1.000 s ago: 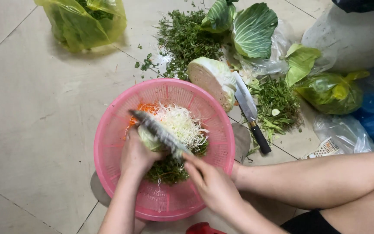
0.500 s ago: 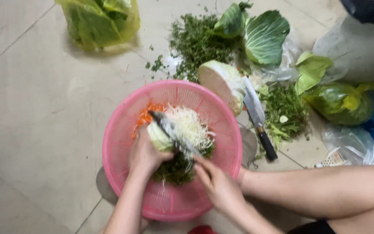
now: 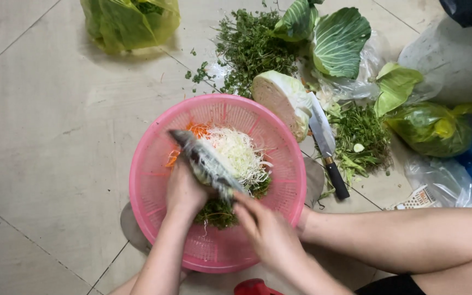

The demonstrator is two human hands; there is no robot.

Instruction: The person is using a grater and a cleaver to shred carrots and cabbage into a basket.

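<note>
My left hand (image 3: pixel 184 191) cupped the cabbage wedge (image 3: pixel 200 177) over the pink basket (image 3: pixel 154 164), fingers curled around it; my right hand (image 3: pixel 269 232) gripped the knife (image 3: pixel 206 161) handle. Cabbage felt firm, damp and slippery beneath my fingers.

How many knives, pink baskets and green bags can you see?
Knives: 2, one in the right hand over the basket, one lying on the floor
Pink baskets: 1
Green bags: 2
Total: 5
</note>
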